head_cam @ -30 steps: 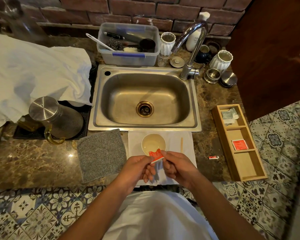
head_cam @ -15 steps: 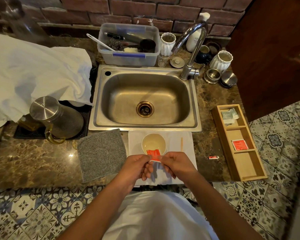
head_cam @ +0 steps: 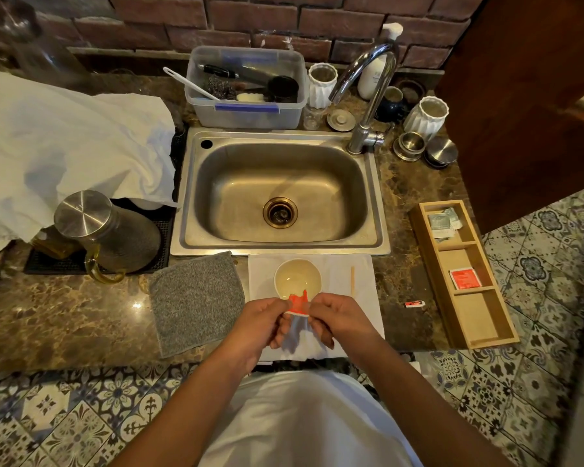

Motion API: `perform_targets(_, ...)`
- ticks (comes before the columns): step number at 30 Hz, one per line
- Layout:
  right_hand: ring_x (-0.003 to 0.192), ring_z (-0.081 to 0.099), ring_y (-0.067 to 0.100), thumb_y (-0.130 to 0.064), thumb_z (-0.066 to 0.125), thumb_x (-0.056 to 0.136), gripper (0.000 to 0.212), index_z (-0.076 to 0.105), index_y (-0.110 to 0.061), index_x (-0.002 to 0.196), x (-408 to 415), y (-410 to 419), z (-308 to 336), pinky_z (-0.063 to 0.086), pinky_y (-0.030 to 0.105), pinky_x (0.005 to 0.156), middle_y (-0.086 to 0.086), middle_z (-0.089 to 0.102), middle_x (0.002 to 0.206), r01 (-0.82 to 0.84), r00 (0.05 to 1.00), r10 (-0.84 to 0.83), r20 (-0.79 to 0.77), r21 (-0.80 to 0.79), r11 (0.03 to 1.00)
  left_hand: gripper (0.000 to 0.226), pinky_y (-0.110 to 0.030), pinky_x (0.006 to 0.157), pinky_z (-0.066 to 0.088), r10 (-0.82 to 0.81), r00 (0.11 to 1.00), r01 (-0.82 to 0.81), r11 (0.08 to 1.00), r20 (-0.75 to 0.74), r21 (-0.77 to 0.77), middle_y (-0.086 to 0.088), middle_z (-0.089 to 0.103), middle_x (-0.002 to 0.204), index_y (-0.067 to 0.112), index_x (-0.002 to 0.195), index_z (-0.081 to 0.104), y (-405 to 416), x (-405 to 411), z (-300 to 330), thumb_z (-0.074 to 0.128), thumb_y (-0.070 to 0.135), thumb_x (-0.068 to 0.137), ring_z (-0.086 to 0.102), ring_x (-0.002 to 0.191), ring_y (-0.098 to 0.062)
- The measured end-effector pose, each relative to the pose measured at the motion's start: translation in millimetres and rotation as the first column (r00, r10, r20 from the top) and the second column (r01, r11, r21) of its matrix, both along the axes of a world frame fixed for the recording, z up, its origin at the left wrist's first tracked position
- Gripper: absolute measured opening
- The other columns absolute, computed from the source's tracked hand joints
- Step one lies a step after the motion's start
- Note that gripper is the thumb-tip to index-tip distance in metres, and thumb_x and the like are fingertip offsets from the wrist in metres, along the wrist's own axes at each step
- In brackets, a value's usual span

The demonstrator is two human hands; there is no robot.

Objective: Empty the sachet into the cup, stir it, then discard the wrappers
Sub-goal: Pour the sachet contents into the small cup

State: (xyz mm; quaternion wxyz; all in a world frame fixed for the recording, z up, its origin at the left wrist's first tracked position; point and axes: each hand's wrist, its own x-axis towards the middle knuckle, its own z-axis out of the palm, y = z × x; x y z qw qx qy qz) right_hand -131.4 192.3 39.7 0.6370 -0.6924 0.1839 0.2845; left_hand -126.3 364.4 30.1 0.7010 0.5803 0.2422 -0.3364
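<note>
Head view: both hands pinch the red sachet (head_cam: pixel 298 302) by its sides, left hand (head_cam: pixel 262 323) at 9 o'clock of it, right hand (head_cam: pixel 335 319) at 3 o'clock, fingers curled tight on the paper. A second ago it lay tilted; now it stands upright with its ragged top at the near rim of the cup (head_cam: pixel 297 277), at 12 o'clock. It looks torn open, so pouring seems next; the stirrer (head_cam: pixel 353 280) waits on the napkin (head_cam: pixel 338 264)
</note>
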Motion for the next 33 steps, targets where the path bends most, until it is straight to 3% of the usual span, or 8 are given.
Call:
perform_targets(4, 0.043, 0.046, 0.016, -0.017, 0.067, 0.098, 0.027, 0.073, -0.015, 0.072, 2.2, 1.2, 1.7, 0.039, 0.026, 0.044, 0.009, 0.058, 0.054, 0.062, 0.998, -0.063, 0.004, 0.126, 0.99, 0.035, -0.021, 0.038, 0.023, -0.044, 0.999, 0.043, 0.999, 0.023, 0.015, -0.001, 0.044, 0.047, 0.012, 0.063, 0.06, -2.4, -0.1, 0.6, 0.06, 0.013, 0.098, 0.029, 0.039, -0.011)
perform_targets(8, 0.047, 0.05, 0.014, -0.02, 0.071, 0.093, 0.037, 0.068, -0.017, 0.056, 9.9, 7.9, -1.1, 0.041, 0.028, 0.053, 0.006, 0.057, 0.051, 0.015, 1.0, -0.017, -0.006, -0.187, 0.982, 0.018, -0.019, 0.04, 0.022, -0.009, 0.998, 0.008, 1.0, 0.055, 0.015, -0.003, 0.038, 0.052, 0.003, 0.082, 0.064, -5.4, 0.6, 0.5, 0.057, 0.007, 0.097, 0.026, 0.042, -0.009)
perform_targets(11, 0.064, 0.054, 0.023, -0.015, 0.065, 0.096, 0.032, 0.066, 0.004, 0.07, 4.0, 12.9, -1.6, 0.043, 0.034, 0.066, 0.025, 0.061, 0.066, -0.017, 0.991, 0.055, 0.121, -0.3, 0.954, 0.017, -0.018, 0.041, 0.023, 0.031, 0.999, -0.032, 0.999, 0.041, 0.013, -0.002, 0.039, 0.052, 0.005, 0.084, 0.069, -6.0, 2.9, 0.9, 0.058, 0.009, 0.096, 0.028, 0.043, -0.009)
perform_targets(15, 0.064, 0.055, 0.023, -0.009, 0.062, 0.096, 0.024, 0.067, 0.005, 0.078, -0.8, 14.1, 2.9, 0.047, 0.037, 0.066, 0.027, 0.063, 0.07, 0.045, 0.98, 0.006, 0.2, -0.251, 0.967, 0.034, -0.018, 0.038, 0.023, 0.028, 0.998, -0.028, 1.0, 0.05, -0.007, 0.005, 0.035, 0.048, 0.019, 0.062, 0.06, -3.8, 7.5, 3.3, 0.06, 0.013, 0.096, 0.025, 0.04, -0.007)
perform_targets(21, 0.049, 0.054, 0.012, -0.021, 0.06, 0.103, 0.02, 0.072, -0.009, 0.094, 3.1, 18.4, 8.3, 0.042, 0.024, 0.047, 0.006, 0.064, 0.061, 0.079, 0.996, -0.073, 0.057, -0.11, 0.991, 0.052, -0.016, 0.037, 0.025, -0.044, 0.994, 0.043, 0.999, 0.103, 0.01, 0.012, 0.037, 0.043, 0.025, 0.051, 0.063, -4.1, 7.9, 8.5, 0.054, 0.013, 0.1, 0.029, 0.035, -0.003)
perform_targets(26, 0.044, 0.047, 0.014, -0.025, 0.058, 0.104, 0.03, 0.067, -0.013, 0.079, 2.6, 17.6, 7.0, 0.036, 0.028, 0.046, 0.007, 0.055, 0.053, 0.094, 0.995, -0.096, -0.017, -0.081, 0.992, 0.034, -0.019, 0.037, 0.023, -0.036, 0.995, 0.032, 0.999, 0.095, 0.044, 0.009, 0.031, 0.041, 0.014, 0.074, 0.063, -11.1, 5.0, 8.3, 0.053, 0.023, 0.105, 0.025, 0.036, -0.005)
perform_targets(30, 0.04, 0.044, 0.015, -0.029, 0.054, 0.106, 0.04, 0.065, -0.011, 0.072, 0.4, 20.7, 3.4, 0.034, 0.025, 0.043, 0.007, 0.053, 0.049, 0.196, 0.974, -0.202, -0.102, -0.063, 0.979, 0.041, -0.018, 0.037, 0.025, -0.032, 0.997, 0.027, 0.997, 0.071, 0.071, 0.007, 0.033, 0.042, 0.017, 0.064, 0.057, -11.7, 1.2, 7.5, 0.052, 0.02, 0.104, 0.026, 0.036, -0.007)
perform_targets(33, 0.039, 0.043, 0.014, -0.024, 0.056, 0.104, 0.035, 0.063, -0.008, 0.074, -2.6, 23.7, -0.2, 0.033, 0.023, 0.041, 0.008, 0.052, 0.052, 0.203, 0.971, -0.214, -0.107, -0.105, 0.974, 0.033, -0.019, 0.037, 0.025, -0.009, 0.998, 0.005, 0.998, 0.068, 0.063, -0.001, 0.037, 0.046, 0.012, 0.072, 0.058, -12.9, -1.2, 9.7, 0.051, 0.014, 0.104, 0.029, 0.037, -0.01)
